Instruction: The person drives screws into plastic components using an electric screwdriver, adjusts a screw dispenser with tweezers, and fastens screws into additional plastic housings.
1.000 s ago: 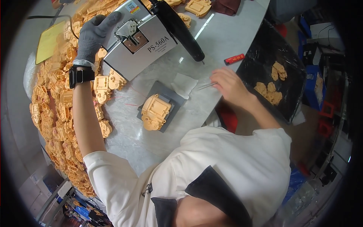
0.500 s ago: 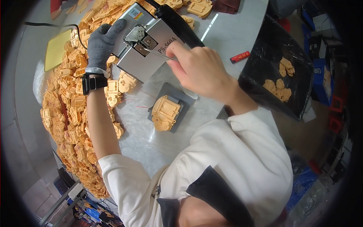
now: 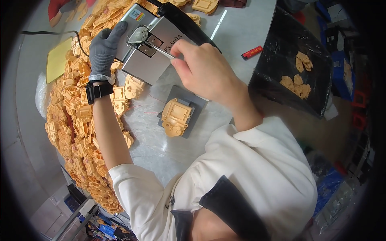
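Note:
My left hand [image 3: 105, 50], in a grey glove, grips the left side of a silver box-shaped machine [image 3: 146, 69], thumb stretched along its casing. The machine has a small metal mechanism [image 3: 139, 35] beside a dark square opening. Bare, my right hand [image 3: 205, 71] pinches a slim pointed metal tool [image 3: 163, 51] between thumb and forefinger. Its tip reaches that opening; whether it touches anything inside I cannot tell. Nearer me, an orange-yellow plastic housing [image 3: 176, 117] sits on a dark grey block [image 3: 197, 105].
A large heap of similar plastic housings [image 3: 76, 132] lines the left. To the right, a black-lined bin [image 3: 273, 78] holds several parts. A red cylinder [image 3: 252, 53] lies near it. A yellow sheet [image 3: 60, 60] stands far left. Another person's sleeve [image 3: 56, 10] shows at the top left.
The view has shifted slightly, so the scene sits a little farther left and up. My right hand's tool keeps its tip at the machine's opening. My left hand still holds the machine.

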Motion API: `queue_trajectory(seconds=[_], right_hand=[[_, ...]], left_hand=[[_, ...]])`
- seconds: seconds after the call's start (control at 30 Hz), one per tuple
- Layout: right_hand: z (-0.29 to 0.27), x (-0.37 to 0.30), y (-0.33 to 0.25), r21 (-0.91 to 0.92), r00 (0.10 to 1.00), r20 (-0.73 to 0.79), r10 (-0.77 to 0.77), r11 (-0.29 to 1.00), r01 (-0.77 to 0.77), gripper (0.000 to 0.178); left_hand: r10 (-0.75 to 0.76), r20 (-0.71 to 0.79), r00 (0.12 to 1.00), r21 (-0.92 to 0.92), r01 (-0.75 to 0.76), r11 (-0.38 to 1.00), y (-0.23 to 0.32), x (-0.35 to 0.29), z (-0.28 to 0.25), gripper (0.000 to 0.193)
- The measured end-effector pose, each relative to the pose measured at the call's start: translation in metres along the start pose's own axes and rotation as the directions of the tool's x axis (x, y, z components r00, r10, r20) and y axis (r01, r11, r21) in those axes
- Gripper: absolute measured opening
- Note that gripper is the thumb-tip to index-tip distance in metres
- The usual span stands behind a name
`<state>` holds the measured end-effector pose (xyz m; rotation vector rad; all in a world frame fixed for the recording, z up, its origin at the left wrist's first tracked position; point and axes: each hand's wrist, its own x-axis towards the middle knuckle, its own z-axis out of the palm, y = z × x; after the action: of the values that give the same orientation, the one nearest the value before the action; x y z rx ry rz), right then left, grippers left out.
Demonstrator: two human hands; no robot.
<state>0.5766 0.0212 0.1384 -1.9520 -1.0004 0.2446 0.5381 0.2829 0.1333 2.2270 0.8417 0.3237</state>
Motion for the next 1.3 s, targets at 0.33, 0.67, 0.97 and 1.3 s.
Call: queue_trajectory(seconds=[0.33, 0.67, 0.97, 1.3], right_hand=[[-0.004, 0.002, -0.007, 0.013, 1.000, 0.010, -0.001, 1.000, 0.001, 0.014], [0.013, 0.008, -0.004, 0.023, 0.999, -0.019, 0.041, 0.999, -0.040, 0.017], [0.022, 0.010, 0.005, 0.084, 1.000, -0.015, 0.016, 0.996, -0.015, 0.013], [0.023, 0.010, 0.017, 0.227, 0.996, -0.090, -0.015, 0.973, 0.035, 0.012]], left_hand=[[0.003, -0.013, 1.000, 0.068, -0.002, 0.998, 0.010, -0.007, 0.000, 0.067], [-0.015, -0.014, 1.000, 0.099, 0.016, 0.995, 0.012, -0.009, 0.001, 0.067], [0.002, -0.003, 1.000, 0.034, -0.002, 0.999, 0.005, -0.008, 0.000, 0.069], [-0.023, 0.010, 1.000, 0.011, 0.023, 1.000, 0.007, -0.009, -0.001, 0.067]])
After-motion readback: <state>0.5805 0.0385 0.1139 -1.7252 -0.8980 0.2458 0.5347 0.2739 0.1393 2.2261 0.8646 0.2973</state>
